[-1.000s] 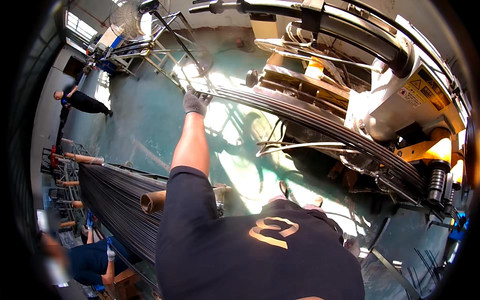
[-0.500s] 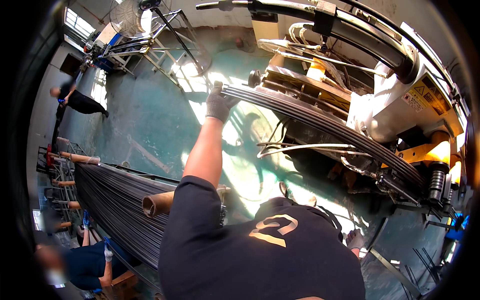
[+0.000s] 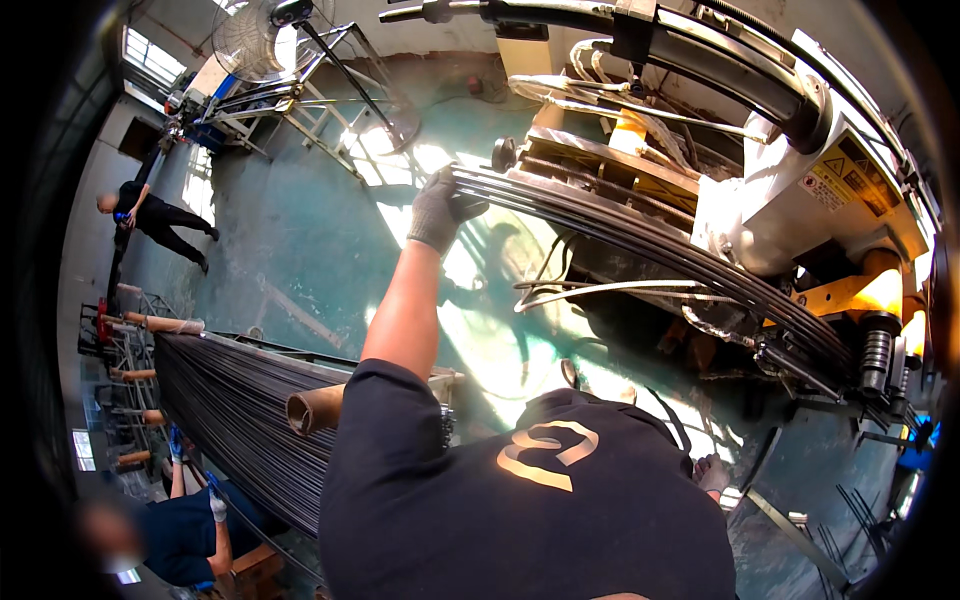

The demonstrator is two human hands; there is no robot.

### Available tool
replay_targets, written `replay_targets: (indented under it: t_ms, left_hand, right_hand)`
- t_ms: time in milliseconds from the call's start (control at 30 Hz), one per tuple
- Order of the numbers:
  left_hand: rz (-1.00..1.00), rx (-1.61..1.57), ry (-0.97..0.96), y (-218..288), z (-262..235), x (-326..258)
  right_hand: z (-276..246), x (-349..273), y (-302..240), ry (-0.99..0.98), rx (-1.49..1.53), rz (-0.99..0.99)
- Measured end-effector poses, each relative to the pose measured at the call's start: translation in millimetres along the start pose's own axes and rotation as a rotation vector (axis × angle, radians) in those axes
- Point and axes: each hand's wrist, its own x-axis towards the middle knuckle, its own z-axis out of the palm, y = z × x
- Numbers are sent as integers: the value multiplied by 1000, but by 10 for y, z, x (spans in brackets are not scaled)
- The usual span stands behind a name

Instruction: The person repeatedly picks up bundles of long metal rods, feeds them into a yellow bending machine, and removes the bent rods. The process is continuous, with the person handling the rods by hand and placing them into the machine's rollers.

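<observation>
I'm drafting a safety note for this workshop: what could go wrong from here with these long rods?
The long dark rods might shift or spread, since only the left hand is at their left end; the right hand is away from them.
Fingers could get pinched between the closely lying rods.
The pale hose looping beside the rods might snag one.

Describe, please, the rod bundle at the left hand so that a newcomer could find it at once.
Find the white-and-yellow machine at right. Along its side runs a narrow bundle of long dark rods, its far end at the gloved left hand. Unlike the broad rod stack at lower left, it has far fewer rods.
</observation>
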Motion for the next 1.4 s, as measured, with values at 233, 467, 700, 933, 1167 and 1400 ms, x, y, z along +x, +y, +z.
replay_targets:
  t_ms: [233,467,700,933,1167,1400]
  left_hand:
    - [284,312,-35,-400,-199,359]
    - [-44,-103,-81,-149,-131,196]
    - [-11,330,-213,-16,6,-34]
    - [-201,92,-139,-13,-12,22]
    - [-46,-295,374,-540,-115,5]
    - [-457,-395,485,-2589,1051,-872]
  right_hand:
    - [-46,305,-45,9,83,-22]
    - [-65,325,-82,-134,67,-70]
    - [-49,499,-104,-38,-456,-206]
    - [395,382,-787,-269,-190,-139]
    - [48,1588,-989,-341,-995,-794]
    - [-600,2461,-1362,-277,-1787,-753]
